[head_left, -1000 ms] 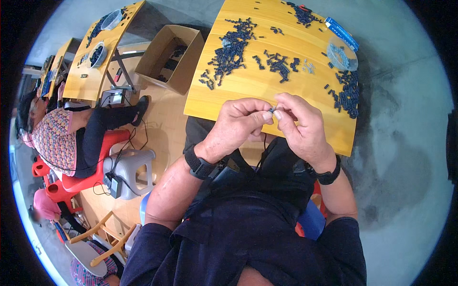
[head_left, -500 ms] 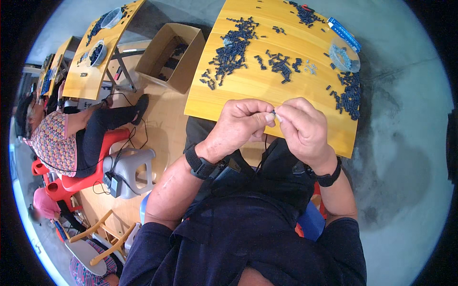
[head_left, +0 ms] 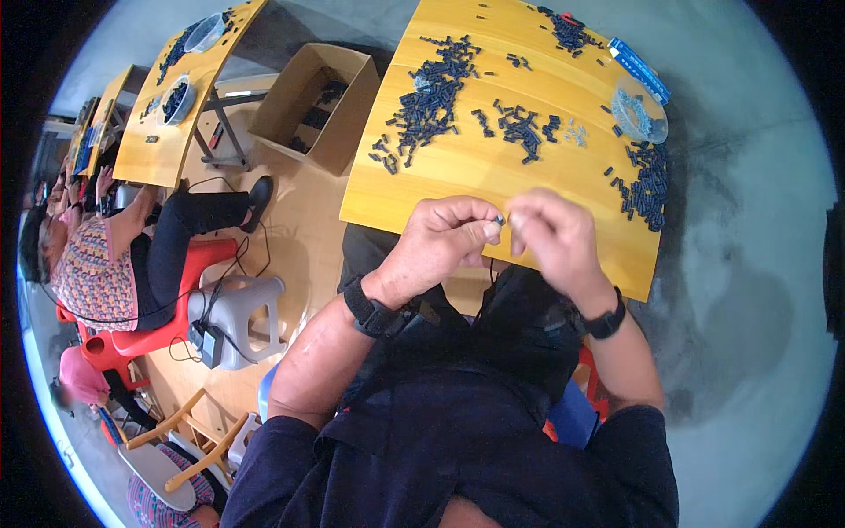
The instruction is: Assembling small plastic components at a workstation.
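Note:
Between thumb and index finger, my left hand (head_left: 453,231) pinches a small black plastic piece (head_left: 500,220) above the near edge of the yellow table (head_left: 414,180). Just to its right is my right hand (head_left: 556,231), apart from the piece. Motion blurs its curled fingers, so I cannot see whether anything is in them. Beyond the hands lie a small group of black plastic pieces (head_left: 521,130) and a few pale, clear bits (head_left: 576,134).
A large pile of black pieces (head_left: 431,101) spreads at the table's left, another pile (head_left: 647,180) at the right. A clear tub (head_left: 640,114) of bluish bits stands beside a blue box (head_left: 635,69). Left are a cardboard box (head_left: 327,132) and a seated person (head_left: 106,268).
My right hand has drawn slightly away from my left, leaving a gap. My left hand keeps its pinch on the small black plastic piece.

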The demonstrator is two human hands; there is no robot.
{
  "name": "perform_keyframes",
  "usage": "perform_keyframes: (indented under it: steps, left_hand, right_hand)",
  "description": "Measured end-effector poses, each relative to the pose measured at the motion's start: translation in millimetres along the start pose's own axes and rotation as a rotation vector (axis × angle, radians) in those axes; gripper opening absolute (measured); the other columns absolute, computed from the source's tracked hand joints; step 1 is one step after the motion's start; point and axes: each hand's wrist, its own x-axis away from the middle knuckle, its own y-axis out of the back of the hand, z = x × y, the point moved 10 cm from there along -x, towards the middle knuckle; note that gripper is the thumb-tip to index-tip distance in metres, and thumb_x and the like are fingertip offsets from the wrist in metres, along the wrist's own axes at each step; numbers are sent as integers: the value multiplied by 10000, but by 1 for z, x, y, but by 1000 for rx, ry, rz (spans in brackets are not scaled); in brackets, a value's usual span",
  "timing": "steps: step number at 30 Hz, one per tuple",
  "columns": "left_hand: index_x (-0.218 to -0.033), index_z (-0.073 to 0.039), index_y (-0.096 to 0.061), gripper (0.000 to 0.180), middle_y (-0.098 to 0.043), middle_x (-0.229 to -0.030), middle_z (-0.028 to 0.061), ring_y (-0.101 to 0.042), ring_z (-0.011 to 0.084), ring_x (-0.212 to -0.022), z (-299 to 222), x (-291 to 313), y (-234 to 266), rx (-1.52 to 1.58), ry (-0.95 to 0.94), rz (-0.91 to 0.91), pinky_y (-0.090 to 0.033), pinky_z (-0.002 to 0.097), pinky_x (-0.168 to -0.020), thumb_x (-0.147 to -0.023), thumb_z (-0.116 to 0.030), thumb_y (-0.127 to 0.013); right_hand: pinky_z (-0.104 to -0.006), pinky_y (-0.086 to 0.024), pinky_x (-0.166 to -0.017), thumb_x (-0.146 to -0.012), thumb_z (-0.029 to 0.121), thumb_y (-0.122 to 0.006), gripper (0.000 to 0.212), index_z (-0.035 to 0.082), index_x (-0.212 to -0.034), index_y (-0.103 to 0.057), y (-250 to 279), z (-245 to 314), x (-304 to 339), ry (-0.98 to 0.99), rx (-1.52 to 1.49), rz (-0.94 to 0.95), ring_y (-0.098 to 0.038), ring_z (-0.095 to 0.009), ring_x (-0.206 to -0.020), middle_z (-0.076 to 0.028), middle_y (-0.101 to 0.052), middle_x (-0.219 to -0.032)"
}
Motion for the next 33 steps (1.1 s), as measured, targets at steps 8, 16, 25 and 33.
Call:
perform_keyframes:
  steps: [8,16,25,33]
  left_hand:
    - [-991,11,-640,133,-639,-815,13,-539,60,-654,0,-3,0,-2,-19,15,-454,203,-609,-897,-78,-610]
    - [-983,13,-643,134,-641,-823,13,-543,56,-655,7,-5,13,-15,18,-49,-457,196,-605,-889,-80,-620]
    - [-982,10,-643,135,-648,-824,14,-551,62,-660,6,-5,15,-12,24,-54,-463,202,-612,-888,-85,-624]
    - [-1000,-35,-643,133,-668,-851,26,-576,77,-649,-13,0,17,23,-66,-68,-450,198,-599,-902,-119,-609]
  right_hand:
    - [-409,-489,-621,-809,161,-616,193,-27,-838,-583,32,-81,-87,43,617,-220,-611,-347,-670,-208,-614,-731]
    - [-472,-496,-651,-809,323,-632,354,-30,-821,-602,17,-89,-114,-100,890,-203,-629,-393,-733,-234,-633,-739]
    - [-498,-492,-662,-842,191,-562,227,-21,-771,-599,15,-95,-115,-13,972,-252,-619,-414,-720,-241,-627,-740]
    - [-335,-502,-471,-887,167,-559,231,-15,-746,-583,19,-105,-81,-341,196,-227,-621,-194,-541,-109,-613,-649]
